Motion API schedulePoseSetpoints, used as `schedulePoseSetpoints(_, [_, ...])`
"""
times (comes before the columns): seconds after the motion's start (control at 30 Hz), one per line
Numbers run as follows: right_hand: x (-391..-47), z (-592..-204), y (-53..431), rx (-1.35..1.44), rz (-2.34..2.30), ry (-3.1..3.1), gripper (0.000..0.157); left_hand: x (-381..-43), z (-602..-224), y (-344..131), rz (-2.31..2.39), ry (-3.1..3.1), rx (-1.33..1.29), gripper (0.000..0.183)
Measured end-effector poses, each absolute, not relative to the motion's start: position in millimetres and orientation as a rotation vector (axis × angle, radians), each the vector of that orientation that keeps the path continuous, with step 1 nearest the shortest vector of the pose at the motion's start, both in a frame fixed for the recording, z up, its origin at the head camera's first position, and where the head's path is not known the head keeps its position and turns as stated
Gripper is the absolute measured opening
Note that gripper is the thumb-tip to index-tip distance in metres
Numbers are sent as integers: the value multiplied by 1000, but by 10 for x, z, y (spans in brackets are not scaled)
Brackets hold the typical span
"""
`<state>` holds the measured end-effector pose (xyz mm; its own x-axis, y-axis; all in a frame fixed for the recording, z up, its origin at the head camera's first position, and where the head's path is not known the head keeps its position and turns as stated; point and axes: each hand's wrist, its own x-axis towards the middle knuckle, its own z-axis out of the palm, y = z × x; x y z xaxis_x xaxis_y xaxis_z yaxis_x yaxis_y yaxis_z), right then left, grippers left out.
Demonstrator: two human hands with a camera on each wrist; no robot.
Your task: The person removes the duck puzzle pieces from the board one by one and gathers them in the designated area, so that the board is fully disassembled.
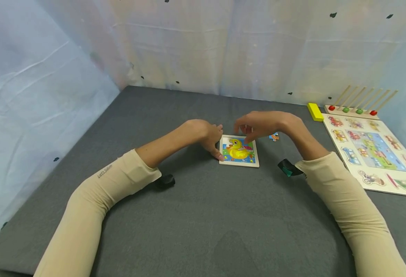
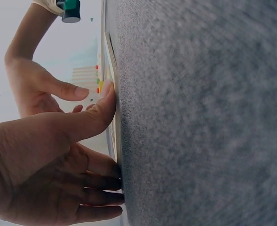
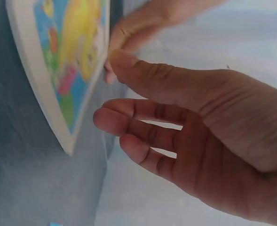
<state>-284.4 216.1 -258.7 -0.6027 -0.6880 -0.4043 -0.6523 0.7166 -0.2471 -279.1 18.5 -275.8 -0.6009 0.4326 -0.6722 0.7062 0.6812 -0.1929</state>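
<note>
Step likely steadying, adjusting: square wooden-framed yellow-duck puzzle (image 1: 238, 151) on dark grey desk (image 1: 189, 215); left hand (image 1: 210, 139), straight-fingered, thumb on its left rim; right hand (image 1: 258, 123) over far right, loosely curled, empty. Next probably calls for pinching small blue-and-orange piece (image 1: 274, 137), right.

Cream sleeves (image 1: 348, 204), dark lettering (image 1: 104, 171) on left; black wrist devices (image 1: 166, 182), green patch (image 1: 287, 171) on right.

Your sleeves (image 1: 348, 204) look like smooth, matt cloth. Beneath you, the table cover (image 1: 196, 219) is matt and rough, like felt. At the centre, you have a puzzle (image 1: 238, 151) with a smooth, wood-like rim. At the right, your rods (image 1: 359, 98) look like plain wood; across the top, the backdrop (image 1: 189, 50) resembles creased, faintly shiny sheeting.
</note>
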Motion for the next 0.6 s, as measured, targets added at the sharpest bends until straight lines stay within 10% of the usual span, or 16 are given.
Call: schedulePoseSetpoints(0.6, [-2821,-2835,1909,-1031,-30,2536,31,-2791,-2745,191,-610,2290,862,115])
